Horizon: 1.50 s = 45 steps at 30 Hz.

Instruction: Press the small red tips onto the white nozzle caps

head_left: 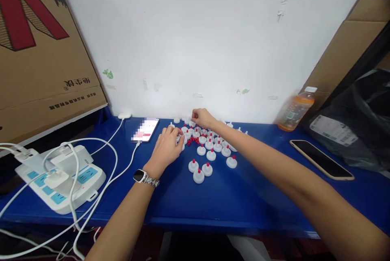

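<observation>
Many white round caps with thin nozzles stand on the blue table, and most in front carry a small red tip, such as this white nozzle cap (198,176). A small pile of loose red tips (193,141) lies among them. At the left edge of the group is my left hand (167,146), its fingers curled down over white caps (181,142); whether it grips one is hidden. My right hand (203,118) reaches to the back of the group near the wall, fingers bent together in a pinch. What is between those fingertips cannot be made out.
A phone (146,129) on a cable lies left of the caps. Farther left are a white power strip (88,177) and looping white cables. On the right are an orange drink bottle (296,110), a dark-screened phone (321,159) and a black plastic bag (359,114).
</observation>
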Each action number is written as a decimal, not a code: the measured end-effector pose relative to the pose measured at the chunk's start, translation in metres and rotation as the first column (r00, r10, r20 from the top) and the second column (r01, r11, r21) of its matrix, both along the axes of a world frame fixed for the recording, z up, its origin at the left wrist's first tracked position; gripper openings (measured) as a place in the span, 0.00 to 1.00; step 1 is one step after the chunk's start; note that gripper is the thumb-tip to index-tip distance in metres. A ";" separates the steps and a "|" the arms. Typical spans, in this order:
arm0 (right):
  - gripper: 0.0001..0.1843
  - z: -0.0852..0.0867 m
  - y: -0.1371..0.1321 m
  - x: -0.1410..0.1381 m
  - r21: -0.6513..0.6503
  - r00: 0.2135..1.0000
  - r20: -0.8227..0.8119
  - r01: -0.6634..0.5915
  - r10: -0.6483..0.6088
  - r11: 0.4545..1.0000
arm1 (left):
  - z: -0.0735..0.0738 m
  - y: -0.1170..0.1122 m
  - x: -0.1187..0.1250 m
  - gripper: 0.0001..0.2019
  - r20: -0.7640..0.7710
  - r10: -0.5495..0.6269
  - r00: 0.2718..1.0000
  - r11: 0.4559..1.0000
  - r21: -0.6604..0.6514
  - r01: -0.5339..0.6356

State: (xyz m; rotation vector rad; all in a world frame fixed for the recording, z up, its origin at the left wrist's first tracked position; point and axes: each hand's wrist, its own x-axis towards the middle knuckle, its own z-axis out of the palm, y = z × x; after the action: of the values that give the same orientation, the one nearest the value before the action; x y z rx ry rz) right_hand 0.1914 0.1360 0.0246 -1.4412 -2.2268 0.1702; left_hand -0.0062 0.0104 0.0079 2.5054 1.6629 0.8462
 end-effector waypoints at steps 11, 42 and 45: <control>0.13 0.008 0.011 -0.006 -0.073 0.993 0.107 0.057 -0.049 0.996 | 0.000 -0.001 0.001 0.12 -0.021 0.018 1.000 0.999 -0.031 -0.019; 0.06 -0.003 -0.105 0.005 0.023 0.994 0.030 -0.109 0.108 0.994 | -0.005 0.002 -0.002 0.18 0.087 -0.179 0.980 0.984 0.011 0.179; 0.07 -0.003 -0.104 -0.001 0.001 0.972 0.218 -0.096 0.094 0.995 | -0.005 0.002 -0.002 0.18 0.076 -0.181 0.980 0.983 0.012 0.181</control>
State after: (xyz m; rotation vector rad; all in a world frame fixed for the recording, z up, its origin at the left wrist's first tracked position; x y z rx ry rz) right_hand 0.1902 0.0317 0.0218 -1.4062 -2.4704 0.0317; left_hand -0.0082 0.0119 0.0034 2.5434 1.3861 0.9150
